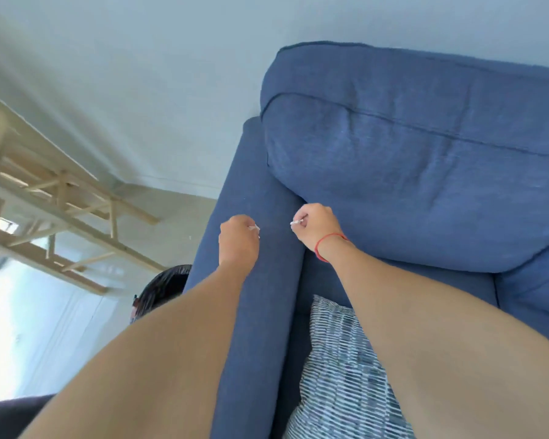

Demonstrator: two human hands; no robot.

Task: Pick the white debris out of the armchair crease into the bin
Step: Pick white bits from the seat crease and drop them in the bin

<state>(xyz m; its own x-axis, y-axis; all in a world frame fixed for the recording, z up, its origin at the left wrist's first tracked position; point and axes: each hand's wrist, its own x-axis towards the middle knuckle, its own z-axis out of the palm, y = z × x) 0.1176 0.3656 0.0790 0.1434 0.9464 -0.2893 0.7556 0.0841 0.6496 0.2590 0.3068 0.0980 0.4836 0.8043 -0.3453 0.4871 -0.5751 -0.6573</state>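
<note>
The blue fabric armchair [425,172] fills the right half of the view. My left hand [238,240] hovers over its left armrest [260,312], fingers pinched on a small white piece of debris [255,229]. My right hand [314,226], with a red string bracelet at the wrist, is above the crease between armrest and seat, pinching another white piece of debris [297,222]. A black bin [164,285] shows partly on the floor to the left of the armrest, below my left forearm.
A blue-and-white striped cushion [339,369] lies on the seat under my right forearm. A light wooden rack [61,204] stands at the left against the white wall. A dark object [10,413] sits at the lower left corner.
</note>
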